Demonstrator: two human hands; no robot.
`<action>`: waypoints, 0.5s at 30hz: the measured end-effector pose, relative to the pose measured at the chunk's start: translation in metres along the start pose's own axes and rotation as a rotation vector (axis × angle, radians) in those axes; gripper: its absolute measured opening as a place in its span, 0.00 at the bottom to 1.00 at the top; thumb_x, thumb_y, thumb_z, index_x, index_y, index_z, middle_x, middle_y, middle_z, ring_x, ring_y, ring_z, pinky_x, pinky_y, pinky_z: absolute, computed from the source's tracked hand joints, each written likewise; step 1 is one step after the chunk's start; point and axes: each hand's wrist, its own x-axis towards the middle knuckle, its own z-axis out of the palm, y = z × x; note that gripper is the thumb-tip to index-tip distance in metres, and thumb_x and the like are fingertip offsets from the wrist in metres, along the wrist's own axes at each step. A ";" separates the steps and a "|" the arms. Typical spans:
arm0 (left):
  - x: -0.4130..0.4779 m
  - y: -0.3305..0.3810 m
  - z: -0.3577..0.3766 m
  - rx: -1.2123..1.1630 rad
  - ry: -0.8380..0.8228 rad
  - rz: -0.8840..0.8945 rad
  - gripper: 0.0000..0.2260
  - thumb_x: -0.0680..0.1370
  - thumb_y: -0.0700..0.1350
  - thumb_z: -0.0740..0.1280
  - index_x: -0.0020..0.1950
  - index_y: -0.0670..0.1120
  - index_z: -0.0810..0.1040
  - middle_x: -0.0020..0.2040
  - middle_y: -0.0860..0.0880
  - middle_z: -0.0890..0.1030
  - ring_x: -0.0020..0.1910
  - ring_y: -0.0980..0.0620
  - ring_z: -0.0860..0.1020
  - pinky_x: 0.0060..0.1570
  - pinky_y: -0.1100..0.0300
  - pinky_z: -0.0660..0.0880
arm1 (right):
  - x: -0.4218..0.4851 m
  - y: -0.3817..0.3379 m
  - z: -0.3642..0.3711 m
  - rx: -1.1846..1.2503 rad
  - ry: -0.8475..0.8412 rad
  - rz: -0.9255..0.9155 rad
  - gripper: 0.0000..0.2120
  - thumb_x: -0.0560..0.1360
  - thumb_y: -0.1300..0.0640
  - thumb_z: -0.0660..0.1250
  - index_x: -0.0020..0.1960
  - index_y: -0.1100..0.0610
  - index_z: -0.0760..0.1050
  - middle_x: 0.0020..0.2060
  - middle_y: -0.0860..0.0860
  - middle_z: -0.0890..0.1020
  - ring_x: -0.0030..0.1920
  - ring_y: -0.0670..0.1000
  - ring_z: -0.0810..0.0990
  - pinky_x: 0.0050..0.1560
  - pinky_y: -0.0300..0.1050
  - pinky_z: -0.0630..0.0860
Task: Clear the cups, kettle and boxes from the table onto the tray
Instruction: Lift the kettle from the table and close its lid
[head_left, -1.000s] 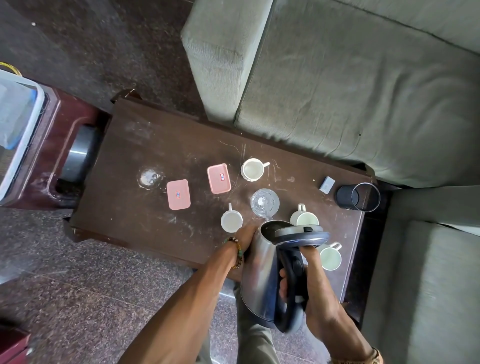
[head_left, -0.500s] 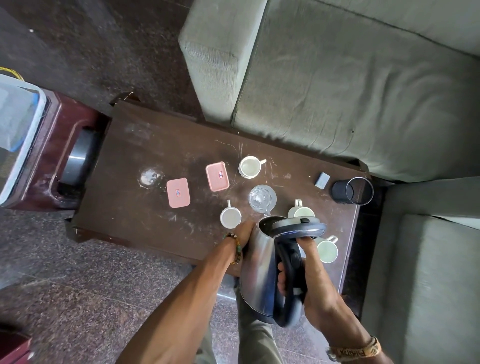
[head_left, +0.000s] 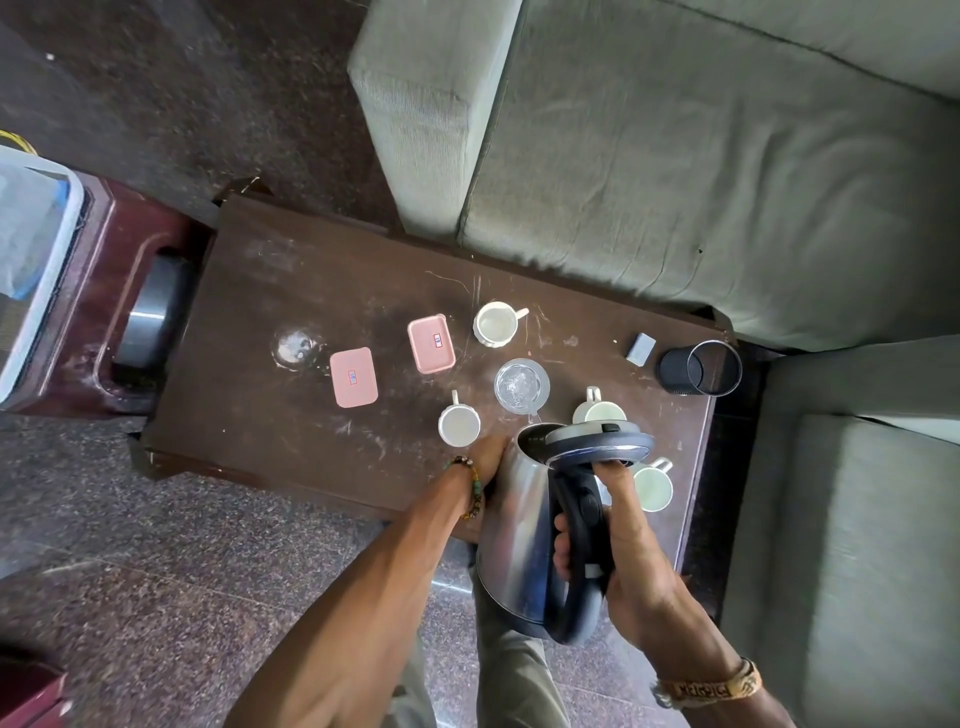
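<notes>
A steel kettle (head_left: 517, 540) with a dark lid and handle is held above the near edge of the brown table (head_left: 270, 415). My right hand (head_left: 618, 551) grips its handle; my left hand (head_left: 483, 457) presses against its side. Several white cups stand on the table: one far (head_left: 494, 325), one near my left hand (head_left: 459, 423), one behind the kettle lid (head_left: 600, 410), one at its right (head_left: 653, 486). Two pink boxes (head_left: 354, 376) (head_left: 431, 344) lie left of the cups. A dark red tray (head_left: 111, 322) sits left of the table.
A clear glass (head_left: 521, 385) stands among the cups, and another glass object (head_left: 295, 349) lies at the left. A black cylinder (head_left: 698, 368) and a small grey block (head_left: 640, 348) sit at the table's right end. Green sofas (head_left: 675, 166) border the far and right sides.
The kettle and both hands stay almost as they were; the view has shifted slightly.
</notes>
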 end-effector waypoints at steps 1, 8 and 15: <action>0.000 0.000 0.000 -0.001 0.004 -0.001 0.25 0.63 0.69 0.69 0.38 0.47 0.85 0.50 0.43 0.85 0.41 0.49 0.83 0.46 0.56 0.76 | 0.000 -0.001 0.001 0.001 -0.001 0.001 0.36 0.58 0.19 0.66 0.32 0.54 0.80 0.31 0.56 0.78 0.31 0.52 0.75 0.39 0.48 0.74; 0.001 0.001 0.001 0.009 0.004 0.001 0.15 0.66 0.60 0.69 0.34 0.49 0.85 0.42 0.47 0.86 0.35 0.51 0.83 0.38 0.61 0.77 | -0.004 -0.006 0.001 0.014 0.010 0.011 0.36 0.61 0.20 0.66 0.32 0.56 0.79 0.30 0.58 0.77 0.30 0.52 0.75 0.38 0.48 0.74; -0.001 0.001 0.003 0.018 0.046 0.099 0.12 0.73 0.55 0.66 0.45 0.47 0.80 0.47 0.45 0.83 0.42 0.49 0.79 0.47 0.56 0.74 | -0.006 -0.009 0.003 0.019 0.013 0.037 0.37 0.64 0.22 0.65 0.37 0.58 0.76 0.31 0.58 0.76 0.30 0.53 0.73 0.36 0.46 0.74</action>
